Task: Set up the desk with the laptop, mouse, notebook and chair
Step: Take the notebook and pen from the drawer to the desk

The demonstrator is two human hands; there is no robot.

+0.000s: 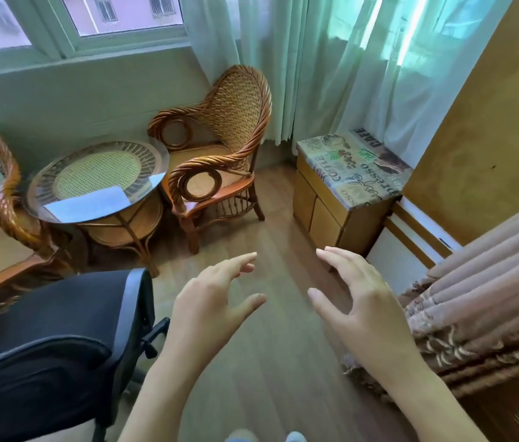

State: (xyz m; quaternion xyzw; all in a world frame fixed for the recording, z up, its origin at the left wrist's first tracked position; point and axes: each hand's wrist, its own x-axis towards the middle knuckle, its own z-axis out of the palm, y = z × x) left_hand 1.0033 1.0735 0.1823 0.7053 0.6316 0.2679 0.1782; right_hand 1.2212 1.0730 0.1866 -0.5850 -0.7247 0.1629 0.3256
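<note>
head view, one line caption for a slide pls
Both bare hands, left and right, open and empty above the wood floor, black office chair at the left.

You stand over a light brown wood-plank floor (pixel 271 362). On it, at your left, rests the black office chair (pixel 60 339). Farther off, a round glass-topped rattan counter (pixel 98 173) stands between two woven rattan armchairs (pixel 220 148), with a pale flat sheet (pixel 89 202) lying on its glass. At the right, a small yellow wooden cabinet with a printed top (pixel 347 186) sits on the floor, near the pale curtains.
</note>
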